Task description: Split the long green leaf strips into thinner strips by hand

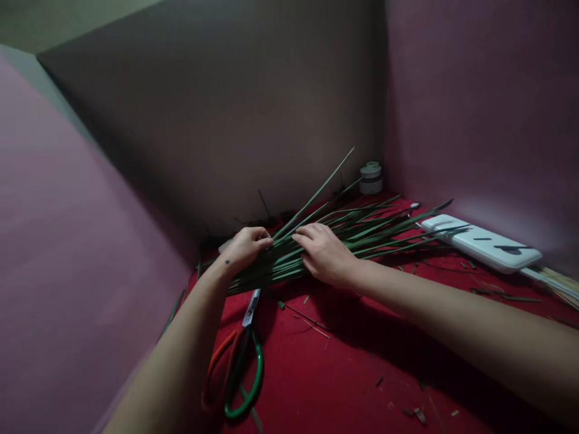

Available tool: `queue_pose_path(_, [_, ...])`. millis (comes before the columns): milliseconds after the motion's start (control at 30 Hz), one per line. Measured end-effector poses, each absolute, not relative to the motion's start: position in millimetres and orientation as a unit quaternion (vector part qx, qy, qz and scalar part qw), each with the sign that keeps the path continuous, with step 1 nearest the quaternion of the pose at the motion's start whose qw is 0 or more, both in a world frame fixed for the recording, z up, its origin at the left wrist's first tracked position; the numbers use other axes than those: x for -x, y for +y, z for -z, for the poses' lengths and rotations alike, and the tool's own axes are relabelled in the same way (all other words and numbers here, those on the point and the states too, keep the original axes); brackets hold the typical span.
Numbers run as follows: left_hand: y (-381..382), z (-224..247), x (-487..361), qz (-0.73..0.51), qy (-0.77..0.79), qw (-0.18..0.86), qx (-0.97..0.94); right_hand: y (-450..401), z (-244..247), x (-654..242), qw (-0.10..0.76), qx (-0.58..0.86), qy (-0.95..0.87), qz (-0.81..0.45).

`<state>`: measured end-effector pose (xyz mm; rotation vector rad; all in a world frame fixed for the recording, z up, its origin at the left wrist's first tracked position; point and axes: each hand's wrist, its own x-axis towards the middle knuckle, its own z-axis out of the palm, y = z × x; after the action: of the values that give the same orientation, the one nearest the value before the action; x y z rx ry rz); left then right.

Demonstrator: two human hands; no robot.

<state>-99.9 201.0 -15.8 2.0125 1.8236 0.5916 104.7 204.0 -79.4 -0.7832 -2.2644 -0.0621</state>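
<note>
Many leaves (pixel 287 265) lie unbound; our left hand (pixel 244 248) pinches some; our right hand (pixel 328 254) half-curls, grip unclear; beside the leaves lie scissors (pixel 247 317), scraps (pixel 281 305).

Can't read any words, names, numbers or signs here. Too small to make out, the little dark mark (pixel 227 261) on the skin by the left hand (pixel 253 242).
</note>
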Motion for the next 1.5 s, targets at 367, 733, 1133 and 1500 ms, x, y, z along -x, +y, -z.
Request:
queue_pose_path(367, [197,34,111,-0.171,0.637,0.194,-0.726,221,108,-80,0.252,0.306,-0.914,0.088])
queue_pose_path(733, [182,67,166,-0.048,0.629,0.342,-0.696,194,121,-96,0.297,0.265,-0.914,0.079])
queue_pose_path(1133, [172,51,155,-0.193,0.689,0.285,-0.637,201,128,-102,0.308,0.266,-0.908,0.100])
queue_pose_path(1500, [160,47,145,-0.311,0.706,0.258,-0.581,197,102,-84,0.351,0.273,-0.890,0.103])
